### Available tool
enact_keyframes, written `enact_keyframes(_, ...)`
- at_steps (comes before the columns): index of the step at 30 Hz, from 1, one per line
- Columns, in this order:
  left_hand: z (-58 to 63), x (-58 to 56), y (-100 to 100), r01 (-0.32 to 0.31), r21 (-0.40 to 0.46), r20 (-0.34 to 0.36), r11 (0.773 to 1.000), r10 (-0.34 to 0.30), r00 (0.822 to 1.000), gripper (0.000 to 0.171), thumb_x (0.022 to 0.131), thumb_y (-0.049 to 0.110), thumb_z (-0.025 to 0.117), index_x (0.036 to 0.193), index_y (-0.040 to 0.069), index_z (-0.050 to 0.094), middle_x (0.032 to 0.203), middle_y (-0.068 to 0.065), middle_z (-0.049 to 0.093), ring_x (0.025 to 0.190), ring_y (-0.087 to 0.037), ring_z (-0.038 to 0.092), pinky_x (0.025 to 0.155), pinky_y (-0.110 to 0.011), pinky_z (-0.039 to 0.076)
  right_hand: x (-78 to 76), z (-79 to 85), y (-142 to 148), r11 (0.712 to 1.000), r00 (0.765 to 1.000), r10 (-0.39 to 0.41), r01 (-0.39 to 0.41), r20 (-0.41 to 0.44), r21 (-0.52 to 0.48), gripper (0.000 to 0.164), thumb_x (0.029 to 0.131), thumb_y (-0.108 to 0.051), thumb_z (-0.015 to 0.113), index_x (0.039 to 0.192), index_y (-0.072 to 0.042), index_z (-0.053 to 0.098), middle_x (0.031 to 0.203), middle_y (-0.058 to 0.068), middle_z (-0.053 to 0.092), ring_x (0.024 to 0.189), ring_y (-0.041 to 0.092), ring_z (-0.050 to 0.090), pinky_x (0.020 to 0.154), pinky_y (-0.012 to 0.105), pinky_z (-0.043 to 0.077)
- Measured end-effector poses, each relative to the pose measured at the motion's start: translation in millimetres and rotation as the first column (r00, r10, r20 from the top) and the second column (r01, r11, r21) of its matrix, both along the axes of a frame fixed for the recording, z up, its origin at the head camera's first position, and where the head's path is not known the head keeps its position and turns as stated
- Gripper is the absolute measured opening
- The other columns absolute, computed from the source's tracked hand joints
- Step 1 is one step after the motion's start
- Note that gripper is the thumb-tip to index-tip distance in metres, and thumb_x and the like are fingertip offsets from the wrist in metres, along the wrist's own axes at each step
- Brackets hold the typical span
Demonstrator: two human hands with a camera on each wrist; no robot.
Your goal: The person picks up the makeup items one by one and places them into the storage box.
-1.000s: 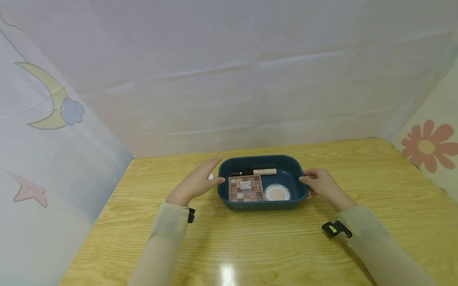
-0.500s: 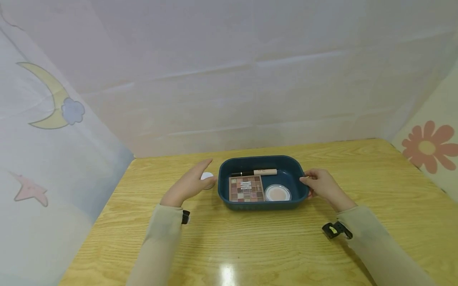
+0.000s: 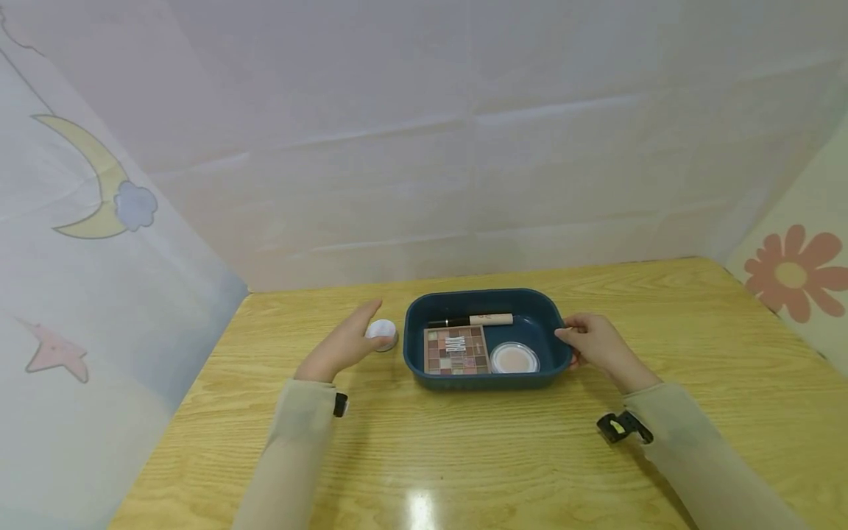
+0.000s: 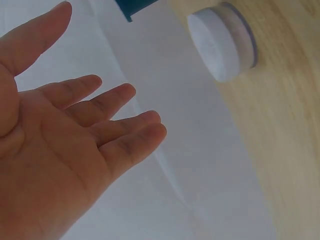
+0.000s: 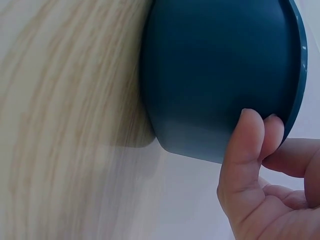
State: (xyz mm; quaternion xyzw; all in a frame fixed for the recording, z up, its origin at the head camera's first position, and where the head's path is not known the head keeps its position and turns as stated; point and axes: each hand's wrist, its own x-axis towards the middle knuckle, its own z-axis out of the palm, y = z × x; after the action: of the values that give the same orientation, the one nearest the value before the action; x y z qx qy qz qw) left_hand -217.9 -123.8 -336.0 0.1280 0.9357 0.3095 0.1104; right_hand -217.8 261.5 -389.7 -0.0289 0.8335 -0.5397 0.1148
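Note:
A dark blue oval-cornered bin [image 3: 480, 382] stands on the wooden table. Inside it lie an eyeshadow palette [image 3: 456, 352], a round clear-rimmed compact [image 3: 514, 359] and a slim black-and-beige cosmetic tube [image 3: 490, 319]. My right hand [image 3: 596, 346] pinches the bin's right end at the rim, and the right wrist view shows fingertips [image 5: 246, 130] pressed to the outer wall. To the bin's left sits a small round jar [image 4: 215, 45] with a white lid. My left hand [image 3: 339, 346] is beside that jar, fingers spread and nothing in the palm.
The wooden table [image 3: 411, 449] reaches back to a pale cloth backdrop [image 3: 437, 184]. Printed side panels rise at left and right, with a moon [image 3: 99, 177] and a red flower [image 3: 791, 272]. A black strap [image 3: 623, 427] is on the right wrist.
My left hand has drawn back leftward, away from the bin, and the white-lidded jar has come into fuller view. The right hand and the bin have stayed put.

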Motion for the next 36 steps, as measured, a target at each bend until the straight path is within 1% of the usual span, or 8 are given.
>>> enact_keyframes(3, -5.6, -2.1, 0, -0.008, -0.006, 0.010, 1.000, 0.008, 1.000, 0.074, 0.095, 0.016, 0.064, 0.151, -0.007, 0.021, 0.155, -0.026, 0.023, 0.142, -0.042, 0.020, 0.114, -0.054, 0.020, -0.3, 0.5, -1, 1.000, 1.000, -0.005, 0.005, 0.004, 0.005, 0.042, 0.102, -0.006, 0.047, 0.129, 0.024, 0.039, 0.079, 0.013, 0.058, 0.054, 0.013, 0.055, 0.055, 0.029, 0.055)
enact_keyframes(8, -14.2, -4.7, 0, -0.028, -0.014, 0.027, 1.000, 0.028, 0.999, 0.075, 0.094, 0.015, 0.065, 0.152, -0.004, 0.021, 0.155, -0.024, 0.023, 0.142, -0.040, 0.022, 0.113, -0.054, 0.022, 0.5, 0.9, -1, 1.000, 1.000, 0.000, 0.000, -0.004, 0.004, 0.042, 0.102, -0.006, 0.047, 0.128, 0.024, 0.039, 0.079, 0.013, 0.058, 0.054, 0.014, 0.055, 0.054, 0.030, 0.055)
enact_keyframes(17, -26.9, -10.1, 5, -0.034, -0.015, 0.005, 0.999, 0.034, 0.999, 0.076, 0.091, 0.010, 0.068, 0.149, -0.010, 0.024, 0.152, -0.029, 0.027, 0.137, -0.043, 0.031, 0.110, -0.054, 0.029, -0.1, -1.1, 0, 1.000, 1.000, -0.012, 0.012, -0.011, 0.006, 0.042, 0.101, -0.006, 0.047, 0.130, 0.024, 0.038, 0.082, 0.015, 0.058, 0.056, 0.014, 0.055, 0.055, 0.029, 0.055)
enact_keyframes(23, -35.7, -15.9, 11, -0.048, -0.045, -0.002, 0.998, 0.048, 0.999, 0.075, 0.090, 0.008, 0.069, 0.148, -0.010, 0.025, 0.152, -0.029, 0.027, 0.138, -0.042, 0.030, 0.110, -0.052, 0.029, -0.7, -1.3, 2, 1.000, 1.000, -0.012, 0.012, -0.010, -0.007, 0.041, 0.102, -0.006, 0.047, 0.128, 0.025, 0.039, 0.080, 0.015, 0.057, 0.053, 0.014, 0.055, 0.053, 0.029, 0.055)
enact_keyframes(32, -40.0, -20.5, 19, -0.099, -0.116, -0.021, 0.988, 0.098, 0.995, 0.073, 0.091, 0.010, 0.068, 0.149, -0.007, 0.026, 0.153, -0.027, 0.027, 0.137, -0.041, 0.031, 0.110, -0.052, 0.029, 3.5, -0.5, 4, 1.000, 1.000, -0.017, 0.017, -0.006, -0.012, 0.040, 0.102, -0.006, 0.047, 0.128, 0.024, 0.040, 0.081, 0.014, 0.058, 0.055, 0.014, 0.055, 0.054, 0.029, 0.055)
enact_keyframes(36, -41.6, -23.4, 19, -0.096, -0.155, -0.021, 0.983, 0.094, 0.995, 0.072, 0.091, 0.009, 0.068, 0.149, -0.007, 0.027, 0.153, -0.026, 0.028, 0.139, -0.040, 0.029, 0.112, -0.051, 0.027, 4.4, 0.2, 4, 1.000, 1.000, -0.017, 0.017, -0.010, -0.002, 0.042, 0.102, -0.006, 0.047, 0.129, 0.023, 0.039, 0.081, 0.014, 0.057, 0.055, 0.014, 0.055, 0.055, 0.029, 0.055)
